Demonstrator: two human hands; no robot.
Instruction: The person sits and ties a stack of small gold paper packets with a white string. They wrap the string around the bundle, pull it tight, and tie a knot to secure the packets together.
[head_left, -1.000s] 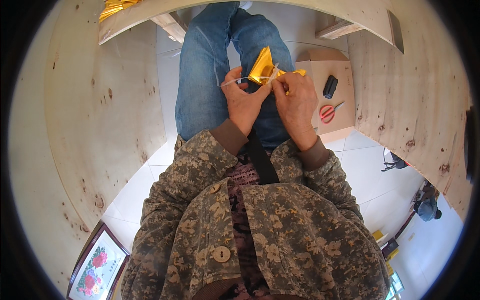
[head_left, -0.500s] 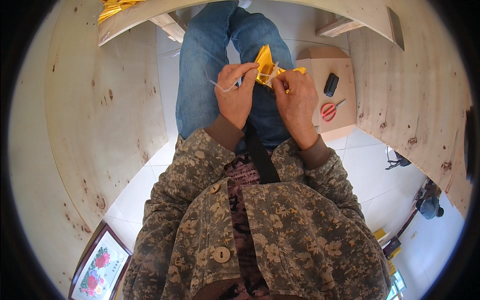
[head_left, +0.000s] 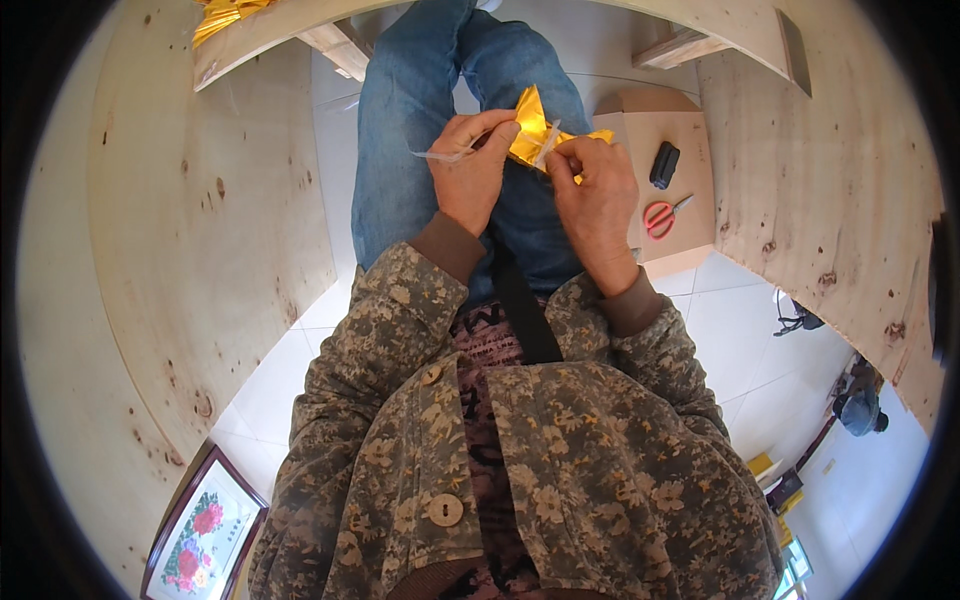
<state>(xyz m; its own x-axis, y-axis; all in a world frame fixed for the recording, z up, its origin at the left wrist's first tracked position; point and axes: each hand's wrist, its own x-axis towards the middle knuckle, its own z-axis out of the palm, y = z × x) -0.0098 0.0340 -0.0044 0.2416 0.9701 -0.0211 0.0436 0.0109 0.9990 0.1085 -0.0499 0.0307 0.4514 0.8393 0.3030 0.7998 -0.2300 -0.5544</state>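
Note:
A bundle of shiny gold foil paper (head_left: 528, 118) rests over my right thigh, between my two hands. Its ends fan out on either side of a narrow middle, where a thin white strip (head_left: 548, 146) crosses it. My left hand (head_left: 468, 180) is closed, thumb and forefinger pinched at the bundle's left edge; a loose tail of the strip trails out leftward across its fingers. On the other side, my right hand (head_left: 600, 200) pinches the strip close to the bundle's middle. Its fingers hide part of the paper's right end.
A cardboard box (head_left: 690, 130) stands to the right, with a black stapler-like object (head_left: 663, 165) and red-handled scissors (head_left: 660, 220) on it. Wooden boards (head_left: 220, 200) flank me. More gold paper (head_left: 225, 18) lies at the far left. A framed flower picture (head_left: 200, 530) is at lower left.
The bundle has tilted slightly, so its foil catches more light. My left hand has shifted a little, and the strip's loose tail lies flatter. The right hand has barely moved.

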